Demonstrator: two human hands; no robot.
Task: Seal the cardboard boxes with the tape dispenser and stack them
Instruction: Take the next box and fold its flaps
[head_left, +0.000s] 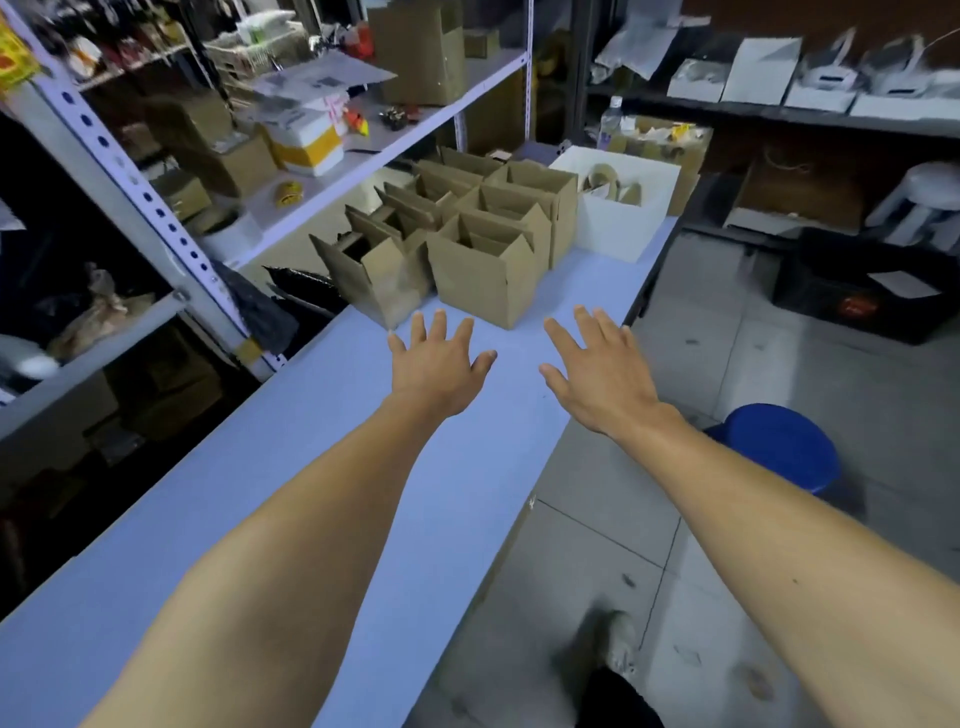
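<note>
Storeroom worktable (291, 467) inspected: cardboard boxes (483, 275) stand clustered at its far end, flaps up, none taped or stacked (no dispenser identifiable), my left hand (441, 364) and right hand (602, 374) spread, empty, just short of them.

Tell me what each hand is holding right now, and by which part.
Nothing. The left hand and right hand are both open with fingers spread, reaching over the table toward the boxes, touching none.

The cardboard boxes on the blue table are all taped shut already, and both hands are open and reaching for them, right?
Not quite. The head view shows the cardboard boxes with flaps open, not taped. The rest holds: they sit on the blue table, and the left hand and right hand reach toward them, open.
</note>
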